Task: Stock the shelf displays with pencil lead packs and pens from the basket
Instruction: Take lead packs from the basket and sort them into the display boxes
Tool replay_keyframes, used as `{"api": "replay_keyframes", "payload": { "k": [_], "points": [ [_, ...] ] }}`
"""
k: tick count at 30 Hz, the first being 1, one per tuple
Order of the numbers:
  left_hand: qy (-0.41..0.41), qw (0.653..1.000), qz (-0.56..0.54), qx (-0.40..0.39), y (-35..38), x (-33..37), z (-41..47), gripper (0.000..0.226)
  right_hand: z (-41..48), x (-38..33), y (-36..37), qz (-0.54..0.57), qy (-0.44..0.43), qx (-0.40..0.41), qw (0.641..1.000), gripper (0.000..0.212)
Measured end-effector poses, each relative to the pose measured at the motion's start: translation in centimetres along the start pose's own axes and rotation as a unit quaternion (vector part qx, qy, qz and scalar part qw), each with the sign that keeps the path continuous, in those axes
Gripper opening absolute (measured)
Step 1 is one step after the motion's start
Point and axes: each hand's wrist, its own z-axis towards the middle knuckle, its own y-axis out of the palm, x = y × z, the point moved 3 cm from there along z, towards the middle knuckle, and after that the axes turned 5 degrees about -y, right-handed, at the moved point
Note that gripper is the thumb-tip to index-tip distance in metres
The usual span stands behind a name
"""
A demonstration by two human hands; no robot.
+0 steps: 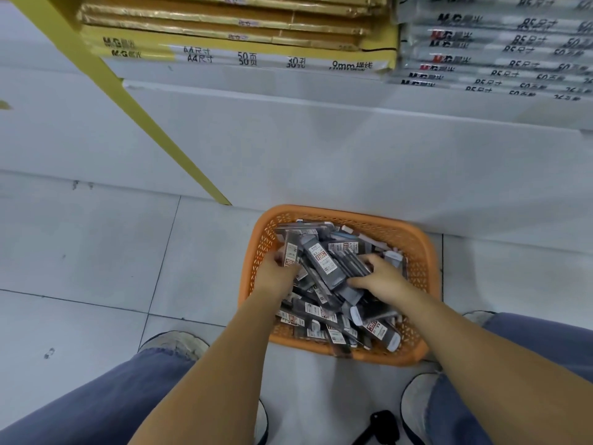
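An orange plastic basket (414,248) stands on the tiled floor in front of me, filled with several dark pencil lead packs (324,313) lying in a heap. My left hand (277,273) is inside the basket at its left side, fingers closed around an upright lead pack (291,252). My right hand (378,277) is at the middle of the heap, gripping a bunch of long lead packs (327,264) that slant up to the left. Both forearms reach down into the basket.
The shelf unit's white base (321,130) rises just behind the basket, with a yellow slanted post (128,101) at the left. Stacked yellow A4 paper packs (256,56) and grey B5 packs (497,59) lie on the lowest shelf. My knees and shoes flank the basket.
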Motion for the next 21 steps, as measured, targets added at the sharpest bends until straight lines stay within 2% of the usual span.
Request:
{"api": "replay_keyframes", "payload": {
  "k": [2,5,8,10,12,15,21],
  "points": [
    [0.005,1.000,-0.005,-0.007,-0.3,-0.2,-0.4,0.023,-0.2,0.1,-0.1,0.026,0.008,0.007,1.000,0.052],
    [0.007,1.000,-0.012,-0.022,-0.8,-0.2,-1.4,0.021,-0.7,0.1,-0.3,0.035,0.004,0.025,0.999,0.036],
    [-0.011,0.995,-0.072,-0.060,-1.0,-0.5,-2.6,0.031,-1.4,-0.1,-1.0,0.029,0.003,0.016,0.999,0.026],
    [-0.021,0.987,-0.134,-0.087,-1.3,-0.6,-3.7,0.032,-2.0,-0.4,-1.5,0.037,0.005,0.003,0.999,0.030],
    [-0.018,0.979,-0.175,-0.106,-1.7,-0.5,-4.9,0.028,-2.6,-0.4,-1.7,0.050,0.007,-0.015,0.999,0.043],
    [0.013,0.981,-0.167,-0.101,-2.7,-0.7,-6.3,0.022,-3.2,-0.4,-0.9,0.007,0.002,-0.022,1.000,0.069],
    [0.027,0.981,-0.157,-0.107,-4.2,-1.7,-8.1,0.017,-5.4,-1.5,-0.5,0.005,-0.057,0.081,0.995,0.047]
  ]
}}
